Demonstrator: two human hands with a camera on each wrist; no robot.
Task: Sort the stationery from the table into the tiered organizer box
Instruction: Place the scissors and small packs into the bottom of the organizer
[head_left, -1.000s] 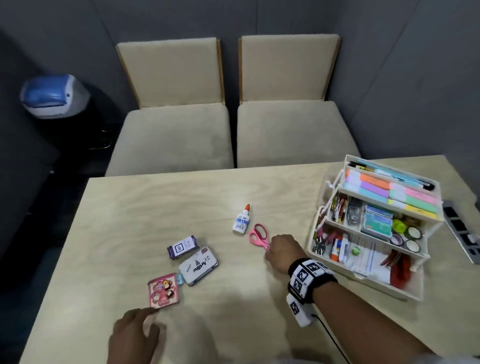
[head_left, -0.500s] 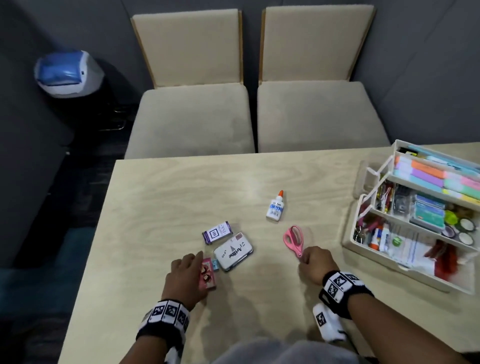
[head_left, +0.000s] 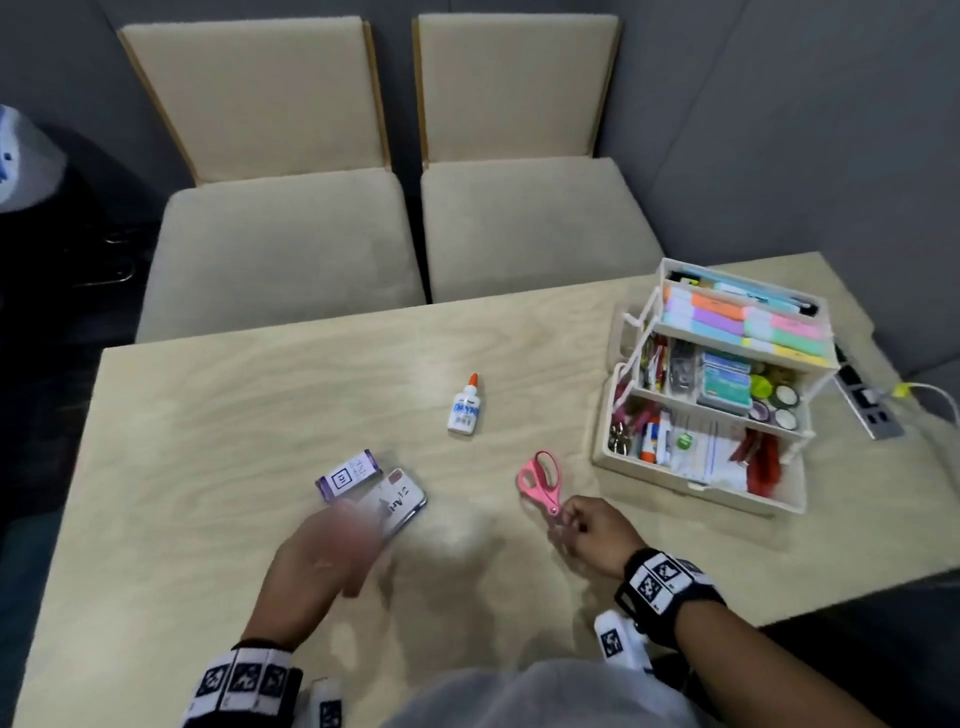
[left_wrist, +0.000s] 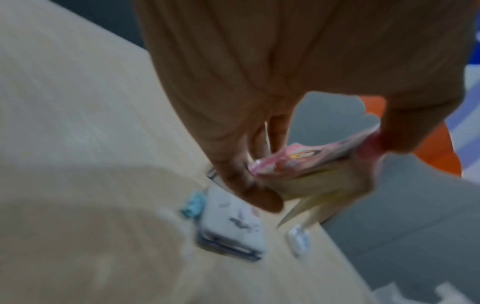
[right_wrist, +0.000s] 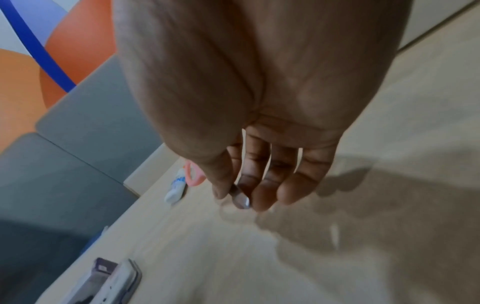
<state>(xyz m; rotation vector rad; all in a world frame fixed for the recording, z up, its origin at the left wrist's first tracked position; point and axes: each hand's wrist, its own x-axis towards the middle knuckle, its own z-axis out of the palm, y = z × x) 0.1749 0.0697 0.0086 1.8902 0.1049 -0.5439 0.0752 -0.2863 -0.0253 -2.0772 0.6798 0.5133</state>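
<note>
From above, the right hand (head_left: 589, 532) pinches the pink scissors (head_left: 542, 480) by the blade tips, a hold that could slip short of the organizer box (head_left: 696, 488). Left wrist view: the left hand (left_wrist: 259, 102) pinches a pink packet (left_wrist: 298, 160), loosely enough to drop. Right wrist view: blades between thumb and finger.

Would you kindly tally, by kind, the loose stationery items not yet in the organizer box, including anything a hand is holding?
Glue bottle: 1
Pink scissors, blades pinched by the right hand: 1
Purple box: 1
White case: 1
Pink packet, held by the left hand: 1
Small blue item, too blurred to name: 1
Total: 6
</note>
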